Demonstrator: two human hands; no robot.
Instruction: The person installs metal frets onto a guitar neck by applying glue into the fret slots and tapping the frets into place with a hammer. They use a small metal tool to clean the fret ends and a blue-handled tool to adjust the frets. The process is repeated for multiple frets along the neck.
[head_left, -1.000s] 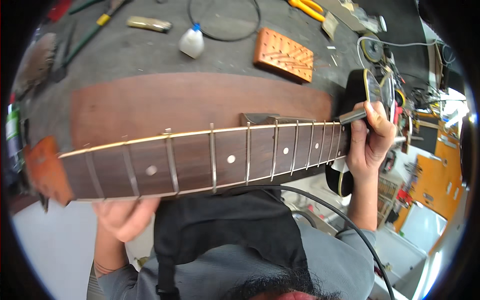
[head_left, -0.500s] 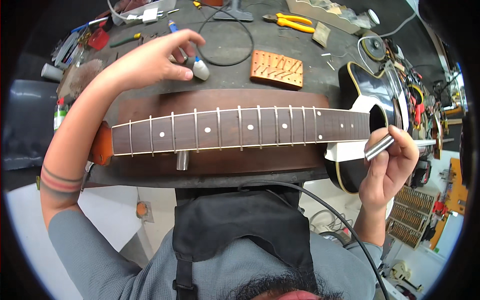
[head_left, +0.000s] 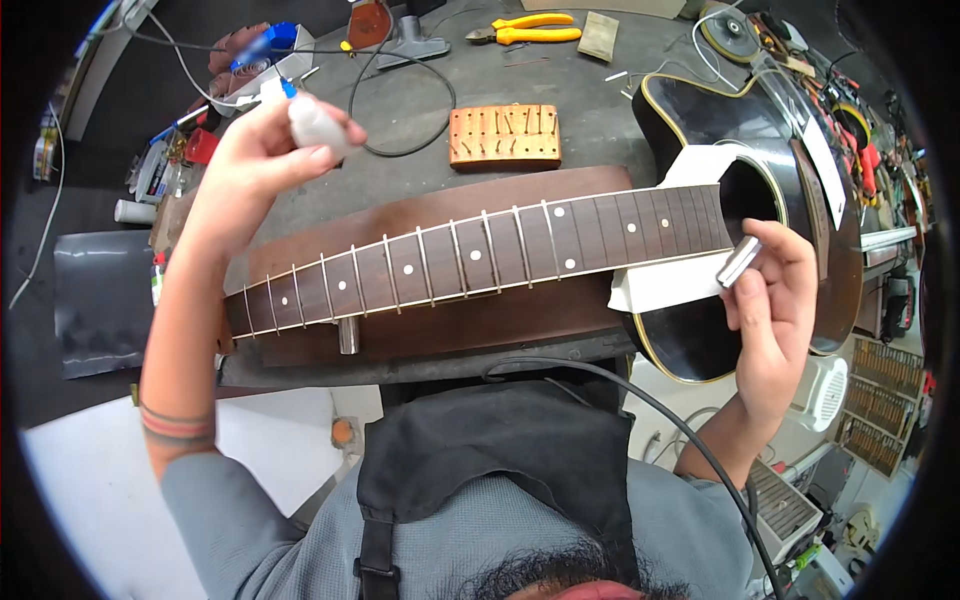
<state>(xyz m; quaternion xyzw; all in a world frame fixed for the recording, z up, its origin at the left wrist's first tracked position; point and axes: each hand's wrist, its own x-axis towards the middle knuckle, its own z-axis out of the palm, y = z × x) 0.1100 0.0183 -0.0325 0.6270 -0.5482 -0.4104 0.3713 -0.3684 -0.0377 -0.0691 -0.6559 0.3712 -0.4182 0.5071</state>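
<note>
My left hand (head_left: 255,165) is closed round a small whitish squeeze bottle (head_left: 318,128) with a blue tip, held up above the bench. My right hand (head_left: 772,310) pinches a short, shiny metal bar (head_left: 740,261) between thumb and fingers, over the guitar's soundhole end. Between the hands lies a dark fretboard (head_left: 430,265) with white dots. Raised metal frets cross it from the left to near the paired dots; thin lines cross the stretch beyond. The black guitar body (head_left: 690,345) is at right, with white sheets (head_left: 665,285) beside the fretboard end.
A brown pad (head_left: 450,325) lies under the neck, with a metal cylinder (head_left: 348,337) below it. Behind stand a drilled wooden block (head_left: 505,150) holding thin metal pieces, yellow-handled pliers (head_left: 540,35) and a looped black cable (head_left: 452,105). Another black cable (head_left: 650,405) crosses my front.
My left hand has taken hold of the squeeze bottle and lifted it off the bench. The right hand still pinches the metal bar. The whole view has shifted and turned slightly.
</note>
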